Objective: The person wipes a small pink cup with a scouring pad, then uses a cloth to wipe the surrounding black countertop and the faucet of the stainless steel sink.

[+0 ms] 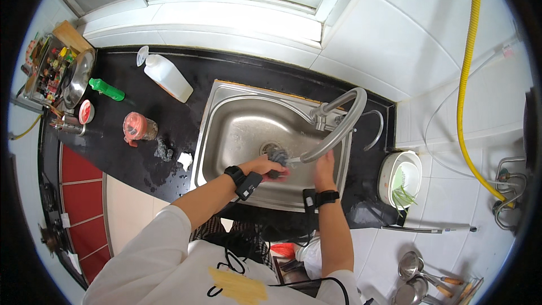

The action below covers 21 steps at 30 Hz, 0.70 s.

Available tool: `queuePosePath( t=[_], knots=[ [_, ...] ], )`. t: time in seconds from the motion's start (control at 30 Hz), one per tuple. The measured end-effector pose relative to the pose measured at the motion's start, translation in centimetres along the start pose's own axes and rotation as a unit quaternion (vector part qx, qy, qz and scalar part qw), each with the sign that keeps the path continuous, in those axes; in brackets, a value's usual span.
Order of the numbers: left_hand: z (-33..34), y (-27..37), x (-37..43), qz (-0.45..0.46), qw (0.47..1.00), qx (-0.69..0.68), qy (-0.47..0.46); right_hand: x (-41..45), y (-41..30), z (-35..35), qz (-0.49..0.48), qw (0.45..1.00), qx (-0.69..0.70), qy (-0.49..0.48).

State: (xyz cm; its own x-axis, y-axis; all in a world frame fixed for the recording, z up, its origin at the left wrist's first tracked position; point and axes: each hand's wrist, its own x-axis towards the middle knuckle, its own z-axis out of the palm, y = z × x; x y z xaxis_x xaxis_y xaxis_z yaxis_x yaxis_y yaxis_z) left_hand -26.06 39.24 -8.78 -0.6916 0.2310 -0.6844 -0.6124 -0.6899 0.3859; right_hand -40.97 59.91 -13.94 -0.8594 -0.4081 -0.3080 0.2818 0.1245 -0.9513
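Note:
My left hand (271,167) is over the stainless-steel sink (237,135), near its drain. It grips a dark grey scrubber (277,156), probably a mesh or steel-wool pad. Water from the curved faucet (334,140) runs toward the scrubber. My right hand (324,167) is blurred at the right side of the basin, below the spout. Its fingers are partly hidden by the faucet, so I cannot tell whether it holds anything. Both wrists wear black straps with small boxes.
Left of the sink are a grey scouring pad (163,150), a crumpled white piece (185,160), a red-lidded jar (142,127), a green bottle (108,90) and a white pump bottle (168,77). White basins (387,178) with green stalks stand at right. A yellow hose (464,80) hangs beyond.

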Motion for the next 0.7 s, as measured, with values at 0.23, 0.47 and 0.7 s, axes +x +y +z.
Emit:
queuePosePath(
  t=[0.23, 0.47, 0.7],
  knots=[
    [-3.8, -0.7, -1.6, 0.008, 0.993, -0.093, 0.072, 4.2, -1.8, -2.4, 0.005, 0.994, 0.108, 0.027],
    [-4.8, -0.9, -2.7, -0.003, 0.991, -0.122, 0.062, 4.1, -7.4, 0.4, 0.068, 0.992, 0.102, 0.01],
    [-0.4, -0.1, -1.8, -0.028, 0.99, -0.139, 0.024, 0.0, -6.6, -1.2, 0.016, 0.983, -0.131, -0.129]
  ],
)
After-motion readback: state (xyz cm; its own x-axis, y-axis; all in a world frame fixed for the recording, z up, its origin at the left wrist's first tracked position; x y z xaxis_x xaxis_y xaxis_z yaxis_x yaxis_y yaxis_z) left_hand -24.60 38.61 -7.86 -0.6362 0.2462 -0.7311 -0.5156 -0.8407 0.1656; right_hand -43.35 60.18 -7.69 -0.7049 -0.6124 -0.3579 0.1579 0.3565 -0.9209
